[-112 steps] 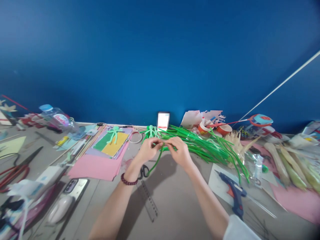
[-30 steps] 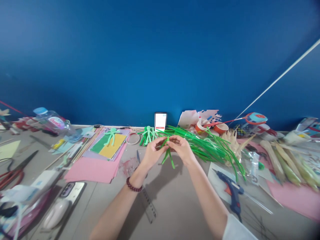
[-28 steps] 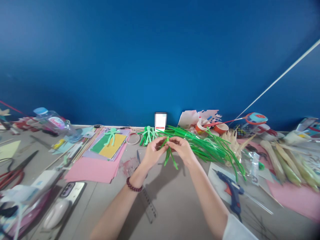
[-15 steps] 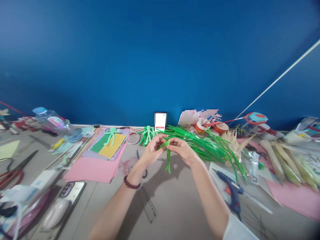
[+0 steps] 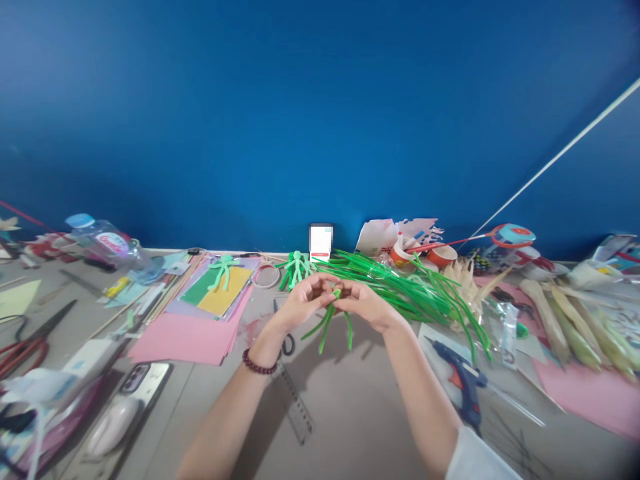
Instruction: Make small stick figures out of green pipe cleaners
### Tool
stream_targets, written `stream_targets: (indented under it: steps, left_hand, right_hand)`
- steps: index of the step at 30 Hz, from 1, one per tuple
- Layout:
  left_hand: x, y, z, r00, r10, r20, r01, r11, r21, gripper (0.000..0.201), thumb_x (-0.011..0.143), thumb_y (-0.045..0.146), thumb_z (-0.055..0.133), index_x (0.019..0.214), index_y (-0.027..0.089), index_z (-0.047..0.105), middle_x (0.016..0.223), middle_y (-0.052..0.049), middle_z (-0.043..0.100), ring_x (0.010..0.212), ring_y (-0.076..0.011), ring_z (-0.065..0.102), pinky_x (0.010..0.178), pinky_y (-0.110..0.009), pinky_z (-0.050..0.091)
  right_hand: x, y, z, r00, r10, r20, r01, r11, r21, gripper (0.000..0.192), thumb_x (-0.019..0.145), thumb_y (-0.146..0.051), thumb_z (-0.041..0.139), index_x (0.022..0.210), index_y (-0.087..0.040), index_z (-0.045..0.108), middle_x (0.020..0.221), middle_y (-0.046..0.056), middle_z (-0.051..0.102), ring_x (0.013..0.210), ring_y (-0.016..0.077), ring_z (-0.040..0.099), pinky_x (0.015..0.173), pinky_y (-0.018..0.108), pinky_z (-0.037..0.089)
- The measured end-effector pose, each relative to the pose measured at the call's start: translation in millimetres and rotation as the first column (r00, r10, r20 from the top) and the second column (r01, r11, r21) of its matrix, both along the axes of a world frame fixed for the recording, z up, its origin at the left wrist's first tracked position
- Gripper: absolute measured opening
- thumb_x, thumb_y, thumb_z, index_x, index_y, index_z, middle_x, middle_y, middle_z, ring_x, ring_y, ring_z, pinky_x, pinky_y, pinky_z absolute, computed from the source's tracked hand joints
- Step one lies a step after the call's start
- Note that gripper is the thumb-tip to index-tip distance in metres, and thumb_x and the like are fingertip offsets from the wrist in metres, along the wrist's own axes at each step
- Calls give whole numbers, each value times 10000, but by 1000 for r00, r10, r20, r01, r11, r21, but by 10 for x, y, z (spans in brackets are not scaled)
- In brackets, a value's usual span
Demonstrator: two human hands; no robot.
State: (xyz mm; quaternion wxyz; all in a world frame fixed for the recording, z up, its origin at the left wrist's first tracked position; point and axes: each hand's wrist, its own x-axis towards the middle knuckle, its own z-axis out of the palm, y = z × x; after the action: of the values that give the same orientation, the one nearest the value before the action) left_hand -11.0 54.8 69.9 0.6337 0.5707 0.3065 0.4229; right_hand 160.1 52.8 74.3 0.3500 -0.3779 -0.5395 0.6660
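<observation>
Both hands meet in the middle over the table. My left hand [image 5: 305,301] pinches green pipe cleaners [image 5: 327,328] from the left, and my right hand [image 5: 364,304] grips the same bundle from the right. Several green ends hang below the fingers, spread apart; the part between the fingertips is mostly hidden. Just behind my left hand stand small green pipe-cleaner figures [image 5: 297,268]. A heap of loose green pipe cleaners [image 5: 400,287] lies behind and to the right of my right hand. Scissors [image 5: 289,344] and a clear ruler [image 5: 296,407] lie under my left forearm.
At left are pink paper [image 5: 185,340], coloured sheets with another green figure [image 5: 223,270], a phone [image 5: 145,380], a white mouse [image 5: 114,427], large scissors [image 5: 37,343] and a bottle [image 5: 105,241]. A glue gun [image 5: 463,383] and corn husks [image 5: 575,327] lie right. A lit screen [image 5: 321,241] stands against the blue wall.
The pipe cleaners between my hands have turned, and their hanging ends, earlier close together, are now fanned out. My hands have come slightly closer together.
</observation>
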Motion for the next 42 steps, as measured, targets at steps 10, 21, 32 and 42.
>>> stream_targets:
  steps: [10,21,32,42]
  left_hand:
    - [-41,24,-10,987,-46,-154,65,991,116,421,708,318,712,1065,159,553,897,-59,593,834,-157,545,696,-251,436]
    - [-166,62,8,980,-85,-179,85,996,-8,334,749,356,649,1002,171,535,780,-4,542,677,-98,512,586,-205,413]
    - [-228,79,3,871,-55,-488,146,978,151,290,766,432,588,794,148,641,714,-20,581,646,-122,502,573,-222,397]
    - [-177,80,-46,780,244,-576,44,897,440,149,788,256,560,728,165,660,704,-23,624,665,-143,545,625,-244,401]
  right_hand:
    - [3,16,-24,994,-80,76,78,996,36,257,646,-309,717,820,-152,612,731,12,627,645,126,563,650,282,425]
    - [6,30,-29,990,-18,138,9,998,67,267,715,-415,668,817,-172,627,685,-18,563,588,84,460,549,225,333]
    - [0,29,-40,968,-48,246,18,992,123,305,638,-443,709,682,-152,629,606,-27,512,559,91,401,549,246,294]
    - [-18,63,-112,891,-202,407,78,950,302,252,681,-415,659,648,-167,633,595,-19,532,568,115,422,552,252,308]
